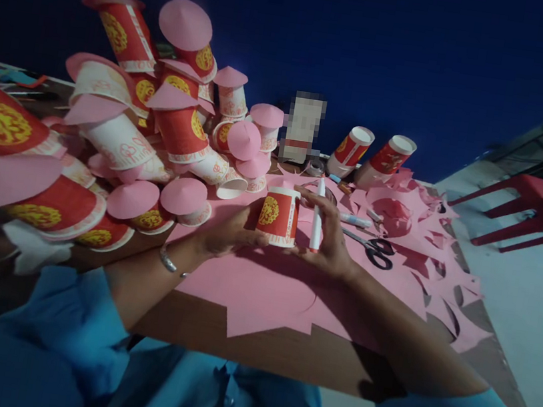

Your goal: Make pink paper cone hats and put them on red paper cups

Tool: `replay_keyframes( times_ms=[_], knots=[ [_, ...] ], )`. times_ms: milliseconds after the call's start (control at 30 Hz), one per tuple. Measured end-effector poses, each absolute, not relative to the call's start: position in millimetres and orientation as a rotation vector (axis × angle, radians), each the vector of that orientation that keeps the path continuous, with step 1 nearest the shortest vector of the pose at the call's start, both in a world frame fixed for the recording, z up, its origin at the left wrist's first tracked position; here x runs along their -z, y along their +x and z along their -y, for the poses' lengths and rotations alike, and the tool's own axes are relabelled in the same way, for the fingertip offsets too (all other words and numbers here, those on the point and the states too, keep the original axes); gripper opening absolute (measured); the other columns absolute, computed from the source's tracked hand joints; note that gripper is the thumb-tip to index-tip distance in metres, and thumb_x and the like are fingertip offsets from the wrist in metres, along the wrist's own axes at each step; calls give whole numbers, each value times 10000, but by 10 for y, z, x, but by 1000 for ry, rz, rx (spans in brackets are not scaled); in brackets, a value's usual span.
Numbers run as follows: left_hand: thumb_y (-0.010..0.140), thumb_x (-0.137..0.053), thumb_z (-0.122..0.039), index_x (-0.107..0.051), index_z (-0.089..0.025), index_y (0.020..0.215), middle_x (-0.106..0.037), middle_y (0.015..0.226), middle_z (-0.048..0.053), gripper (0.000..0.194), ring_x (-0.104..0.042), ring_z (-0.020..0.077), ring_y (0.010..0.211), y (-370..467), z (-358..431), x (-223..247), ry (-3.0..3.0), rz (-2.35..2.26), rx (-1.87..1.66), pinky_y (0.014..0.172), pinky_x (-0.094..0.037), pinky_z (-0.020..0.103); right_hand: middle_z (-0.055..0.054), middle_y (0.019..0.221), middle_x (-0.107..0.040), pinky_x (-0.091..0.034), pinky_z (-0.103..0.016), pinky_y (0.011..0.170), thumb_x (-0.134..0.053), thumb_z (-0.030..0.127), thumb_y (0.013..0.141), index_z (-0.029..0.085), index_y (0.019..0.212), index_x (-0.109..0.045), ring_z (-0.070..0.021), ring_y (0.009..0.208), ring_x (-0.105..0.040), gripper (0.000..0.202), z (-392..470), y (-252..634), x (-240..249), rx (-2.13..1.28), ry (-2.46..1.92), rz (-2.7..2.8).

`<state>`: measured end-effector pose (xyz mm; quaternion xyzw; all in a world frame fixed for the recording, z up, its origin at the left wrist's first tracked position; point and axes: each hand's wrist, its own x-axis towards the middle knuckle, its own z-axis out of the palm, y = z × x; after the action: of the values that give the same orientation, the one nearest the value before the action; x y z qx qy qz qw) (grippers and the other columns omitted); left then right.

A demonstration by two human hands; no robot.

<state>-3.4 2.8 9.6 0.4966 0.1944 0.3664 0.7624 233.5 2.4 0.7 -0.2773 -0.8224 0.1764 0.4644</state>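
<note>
Blue shirt (175, 385) nearest us, below the edge of the surface (280, 356). Beyond it, our left hand (232, 231) is closed on the cup (278, 218) over pink paper (259, 289); our right hand (334, 242) braces its other side, probably sparing the thin wall a hard squeeze. Right fingers also grip the marker (317, 220) upright, presumably for ready reach. Scissors (379, 249) lie right of them. Hatted cups (178, 126) crowd left, some leaning together, likely saving room.

No text is legible (print (292, 212) on the red cup (282, 226) blurs).
</note>
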Motion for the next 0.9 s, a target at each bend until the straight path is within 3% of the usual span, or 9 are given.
replay_keyframes(
  times_ms=[167,267,333,433,533,633,800,900],
  knots=[
    [778,-884,-254,-613,-215,1332,-732,1097,78,618,-707,224,959,-41,-13,-90,1142,-541,-795,829,-568,331,-140,1580,-516,-470,-653,1161,-828,510,840,351,1573,-325,-390,1450,-512,903,-23,2335,2,-346,-690,2104],
    [766,-878,-228,-622,-213,1302,-733,1102,74,595,-712,225,970,-42,-18,-103,1101,-504,-786,847,-566,336,-139,1600,-498,-492,-622,1161,-824,538,844,349,1578,-314,-377,1482,-493,914,7,2302,-9,-438,-674,2055],
    [753,-876,-222,-634,-204,1276,-736,1121,86,576,-715,236,1005,-42,-30,-112,1062,-456,-793,885,-564,349,-139,1577,-518,-541,-582,1112,-774,549,892,346,1559,-356,-355,1433,-553,813,37,2280,-26,-504,-684,1939],
    [751,-862,-198,-656,-198,1241,-748,1126,91,531,-715,248,1051,-47,-50,-111,1042,-443,-799,937,-558,366,-111,1369,-660,-624,-492,913,-639,471,1012,333,1443,-525,-276,1125,-726,467,82,2269,-75,-519,-757,1746],
    [759,-847,-189,-653,-207,1270,-743,1209,102,548,-716,271,1105,-58,-62,-77,1021,-420,-797,998,-555,416,-56,1030,-729,-607,-443,781,-548,435,1063,310,1302,-671,-224,862,-722,296,130,2278,-181,-422,-780,1721],
    [762,-843,-196,-629,-215,1324,-718,1300,130,602,-704,301,1167,-66,-62,-16,987,-397,-796,1037,-550,473,-57,889,-732,-577,-453,756,-535,405,1066,289,1208,-742,-245,841,-699,277,208,2267,-350,-284,-740,1775],
    [725,-918,-280,-614,-248,1315,-724,1277,88,664,-700,283,1165,-30,-41,27,1053,-506,-831,1003,-554,421,-35,821,-758,-586,-392,657,-599,184,990,290,1128,-738,-223,738,-711,222,399,2176,-589,-230,-659,1858],
    [720,-936,-351,-583,-254,1312,-725,1253,68,696,-689,280,1172,7,-21,-18,1128,-589,-849,999,-549,410,-30,819,-774,-602,-345,619,-641,142,939,282,1115,-692,-209,720,-740,230,473,2124,-590,-166,-698,1912]
  ],
)
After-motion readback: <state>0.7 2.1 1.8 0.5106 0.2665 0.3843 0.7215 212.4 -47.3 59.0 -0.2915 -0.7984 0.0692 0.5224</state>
